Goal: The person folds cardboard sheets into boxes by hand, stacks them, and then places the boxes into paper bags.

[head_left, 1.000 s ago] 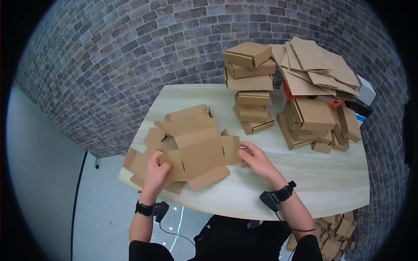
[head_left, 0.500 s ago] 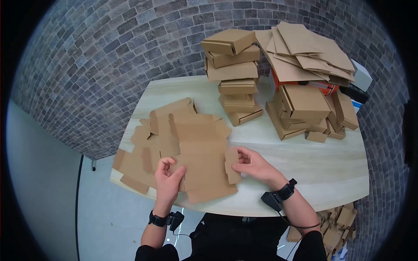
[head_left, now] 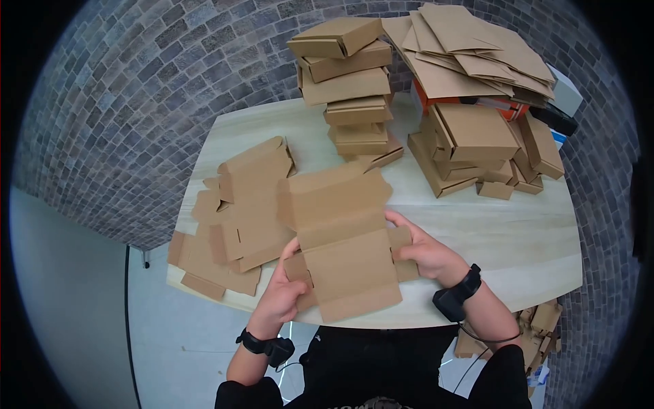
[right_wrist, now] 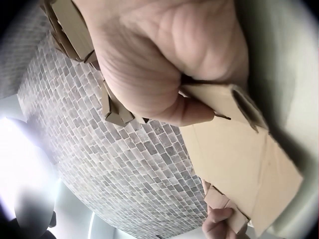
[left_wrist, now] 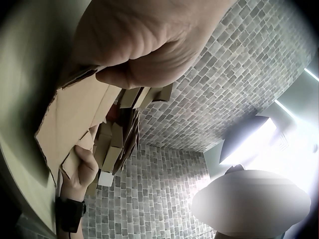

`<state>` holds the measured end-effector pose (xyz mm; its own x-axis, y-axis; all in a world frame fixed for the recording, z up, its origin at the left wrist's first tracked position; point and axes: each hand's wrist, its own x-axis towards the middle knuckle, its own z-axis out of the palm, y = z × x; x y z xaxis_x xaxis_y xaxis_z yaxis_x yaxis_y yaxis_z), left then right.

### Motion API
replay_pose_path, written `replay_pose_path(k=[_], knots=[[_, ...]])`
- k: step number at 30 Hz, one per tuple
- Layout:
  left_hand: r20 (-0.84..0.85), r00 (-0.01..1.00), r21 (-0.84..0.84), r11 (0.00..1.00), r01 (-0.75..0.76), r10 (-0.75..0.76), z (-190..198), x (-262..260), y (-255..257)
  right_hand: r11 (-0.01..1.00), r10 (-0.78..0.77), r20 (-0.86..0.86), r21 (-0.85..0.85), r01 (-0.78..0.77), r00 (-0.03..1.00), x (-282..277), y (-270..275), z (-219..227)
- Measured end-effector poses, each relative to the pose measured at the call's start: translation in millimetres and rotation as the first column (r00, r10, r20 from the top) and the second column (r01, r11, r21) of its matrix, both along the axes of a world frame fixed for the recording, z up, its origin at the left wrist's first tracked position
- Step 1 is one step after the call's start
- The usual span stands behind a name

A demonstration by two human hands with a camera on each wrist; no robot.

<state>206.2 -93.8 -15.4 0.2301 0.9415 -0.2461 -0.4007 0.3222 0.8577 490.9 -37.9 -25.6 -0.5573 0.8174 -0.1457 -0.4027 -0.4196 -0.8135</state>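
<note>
An unfolded cardboard box blank [head_left: 351, 262] is held between both hands near the table's front edge. The left hand [head_left: 278, 293] grips its left side flap, thumb on top and fingers beneath. On the other side the right hand [head_left: 429, 251] pinches the right flap, thumb over the cardboard. In the left wrist view the left thumb lies over the blank [left_wrist: 75, 114]; the right wrist view shows the right thumb pressing on the blank [right_wrist: 224, 154] beside a slot. Part of the fingers is hidden under the cardboard.
More flat blanks [head_left: 255, 211] lie at the table's left. A tall stack of folded boxes [head_left: 347, 85] stands at the back, with further boxes [head_left: 473, 133] and a pile of flat cardboard [head_left: 477, 51] at the back right. Cardboard pieces [head_left: 538, 334] lie below the table's right side.
Both hands and the held blank have moved toward the right and away from the other blanks. The right thumb has shifted onto the flap, and the left hand has closed round its flap.
</note>
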Motion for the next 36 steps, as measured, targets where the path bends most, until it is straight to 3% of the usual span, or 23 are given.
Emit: replay_pose_path(k=[4, 5, 7, 8, 9, 10, 15, 17, 21, 23, 24, 25, 26, 27, 28, 29, 31, 33, 36], knots=[[0.005, 0.996, -0.107, 0.991, 0.084, -0.084, -13, 3, 2, 0.993, 0.027, 0.008, -0.116, -0.026, 1.0, 31, -12, -26], [0.014, 0.996, -0.11, 0.99, 0.087, -0.086, -17, 3, 4, 0.994, 0.049, -0.063, -0.099, -0.055, 0.997, 37, -13, -30], [0.264, 0.948, -0.074, 0.976, 0.205, -0.179, -25, 3, 9, 0.993, 0.068, -0.129, -0.086, -0.079, 0.989, 46, -14, -35], [0.268, 0.946, -0.075, 0.975, 0.209, -0.182, -26, 4, 13, 0.981, 0.089, -0.234, -0.148, -0.126, 0.968, 51, -12, -35], [0.383, 0.91, -0.137, 0.964, 0.228, -0.161, -26, 4, 17, 0.963, 0.101, -0.34, -0.203, -0.178, 0.935, 53, -11, -34], [0.489, 0.863, -0.194, 0.948, 0.252, -0.129, -27, 4, 20, 0.963, 0.098, -0.339, -0.204, -0.175, 0.936, 53, -11, -32], [0.534, 0.844, -0.249, 0.943, 0.221, -0.057, -43, -2, 31, 0.958, 0.002, -0.304, -0.273, -0.089, 0.953, 53, -8, -26], [0.618, 0.768, -0.176, 0.922, 0.344, -0.169, -46, -6, 35, 0.951, -0.021, -0.299, -0.301, -0.073, 0.954, 55, -9, -22], [0.643, 0.747, -0.173, 0.918, 0.358, -0.17, -36, -1, 36, 0.938, -0.047, -0.37, -0.335, -0.086, 0.928, 56, -9, -12], [0.499, 0.866, -0.262, 0.944, 0.198, -0.043, -11, 17, 32, 0.938, -0.044, -0.356, -0.336, -0.083, 0.933, 54, -9, -7], [0.498, 0.866, -0.264, 0.945, 0.195, -0.039, -11, 23, 30, 0.94, -0.045, -0.339, -0.332, -0.074, 0.94, 54, -10, -5], [0.318, 0.947, -0.179, 0.977, 0.117, -0.055, -12, 28, 28, 0.94, -0.044, -0.339, -0.333, -0.076, 0.94, 52, -11, -3], [0.124, 0.991, -0.078, 0.995, 0.056, -0.046, -12, 34, 27, 0.962, -0.09, -0.173, -0.269, 0.041, 0.981, 47, -13, 0], [0.124, 0.991, -0.081, 0.995, 0.053, -0.043, -13, 41, 25, 0.972, -0.148, -0.008, -0.184, 0.145, 0.989, 42, -16, 2], [-0.193, 0.98, 0.13, 0.989, 0.069, -0.043, -14, 47, 24, 0.973, -0.144, -0.008, -0.186, 0.14, 0.99, 37, -18, 2], [-0.484, 0.874, 0.319, 0.936, 0.146, 0.028, -14, 52, 24, 0.962, -0.218, 0.098, -0.146, 0.231, 0.971, 34, -20, 3], [-0.507, 0.861, 0.374, 0.912, 0.167, 0.05, -7, 61, 26, 0.945, -0.289, 0.2, -0.097, 0.313, 0.936, 31, -21, 4], [-0.526, 0.848, 0.429, 0.882, 0.196, 0.068, -3, 65, 33, 0.915, -0.397, 0.12, -0.025, 0.403, 0.91, 33, -20, 4], [-0.388, 0.92, 0.306, 0.936, 0.175, -0.045, 6, 66, 41, 0.913, -0.395, 0.008, -0.111, 0.394, 0.919, 43, -15, 4]])
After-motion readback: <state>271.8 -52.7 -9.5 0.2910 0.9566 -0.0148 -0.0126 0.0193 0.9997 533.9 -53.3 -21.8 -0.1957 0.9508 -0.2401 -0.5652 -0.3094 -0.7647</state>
